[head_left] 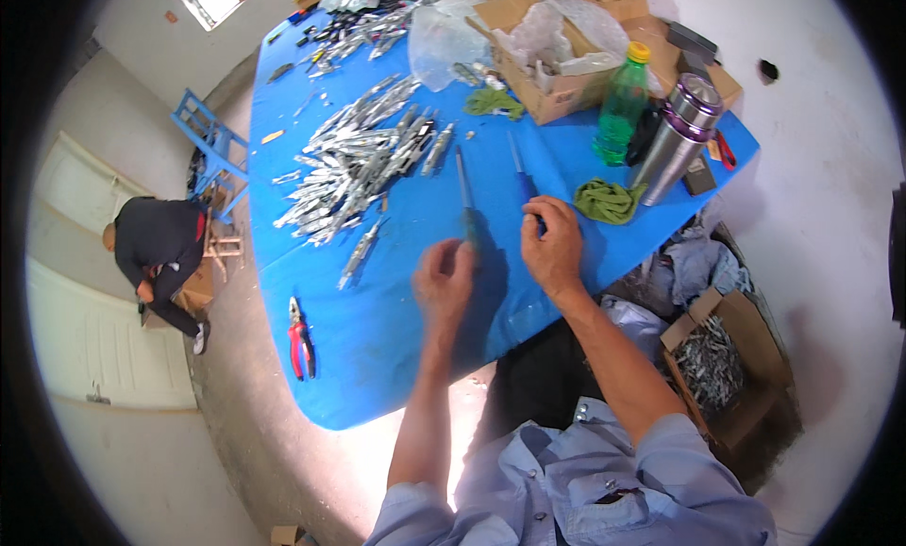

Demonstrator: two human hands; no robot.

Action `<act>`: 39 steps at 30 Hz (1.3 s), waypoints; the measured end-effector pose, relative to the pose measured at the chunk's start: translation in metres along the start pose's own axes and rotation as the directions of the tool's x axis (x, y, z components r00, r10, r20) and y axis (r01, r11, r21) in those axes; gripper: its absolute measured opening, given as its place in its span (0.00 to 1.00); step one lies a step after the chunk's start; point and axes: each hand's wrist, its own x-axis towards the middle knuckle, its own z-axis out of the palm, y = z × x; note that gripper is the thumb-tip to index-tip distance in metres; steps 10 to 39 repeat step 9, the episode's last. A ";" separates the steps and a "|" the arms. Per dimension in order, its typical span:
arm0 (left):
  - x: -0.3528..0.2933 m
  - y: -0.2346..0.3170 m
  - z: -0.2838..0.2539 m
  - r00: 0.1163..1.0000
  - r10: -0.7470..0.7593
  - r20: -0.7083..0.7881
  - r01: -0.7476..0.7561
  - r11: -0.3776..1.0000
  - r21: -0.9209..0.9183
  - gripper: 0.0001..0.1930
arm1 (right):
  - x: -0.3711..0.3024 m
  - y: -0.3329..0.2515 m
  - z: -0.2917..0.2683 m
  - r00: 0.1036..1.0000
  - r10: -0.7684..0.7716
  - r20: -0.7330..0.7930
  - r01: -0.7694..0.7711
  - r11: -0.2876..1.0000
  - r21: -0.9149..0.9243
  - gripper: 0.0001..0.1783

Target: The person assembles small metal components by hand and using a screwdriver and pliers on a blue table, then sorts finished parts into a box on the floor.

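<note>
My left hand (pixel 444 280) is closed around the handle of a screwdriver (pixel 464 183), whose long shaft points away from me over the blue-covered table (pixel 396 357). To its right, my right hand (pixel 555 249) has its fingers curled on a second screwdriver with a blue handle (pixel 527 185); its thin shaft also points to the far side. Beyond my hands lies a big heap of long, silvery metal pieces (pixel 359 164). One such piece (pixel 360 253) lies apart, left of my left hand. Red-handled pliers (pixel 300 338) rest near the table's left edge.
Right of my hands are a green cloth (pixel 609 201), a steel flask (pixel 678 140) and a green bottle (pixel 623 107). An open cardboard box (pixel 557 79) stands behind. Below the table's right edge, another box (pixel 755 334) holds metal pieces. A person (pixel 160 249) sits bent at left.
</note>
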 end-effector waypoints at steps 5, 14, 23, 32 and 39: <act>0.003 -0.010 -0.005 1.000 -0.017 0.022 0.018 0.999 -0.036 0.11 | -0.001 -0.001 0.004 0.999 0.027 -0.024 -0.025 0.997 0.070 0.06; 0.008 -0.022 0.001 1.000 0.001 -0.004 -0.001 1.000 -0.002 0.11 | 0.004 0.004 -0.013 0.997 0.042 -0.068 -0.033 0.992 0.124 0.06; 0.008 -0.022 0.001 1.000 0.001 -0.004 -0.001 1.000 -0.002 0.11 | 0.004 0.004 -0.013 0.997 0.042 -0.068 -0.033 0.992 0.124 0.06; 0.008 -0.022 0.001 1.000 0.001 -0.004 -0.001 1.000 -0.002 0.11 | 0.004 0.004 -0.013 0.997 0.042 -0.068 -0.033 0.992 0.124 0.06; 0.008 -0.022 0.001 1.000 0.001 -0.004 -0.001 1.000 -0.002 0.11 | 0.004 0.004 -0.013 0.997 0.042 -0.068 -0.033 0.992 0.124 0.06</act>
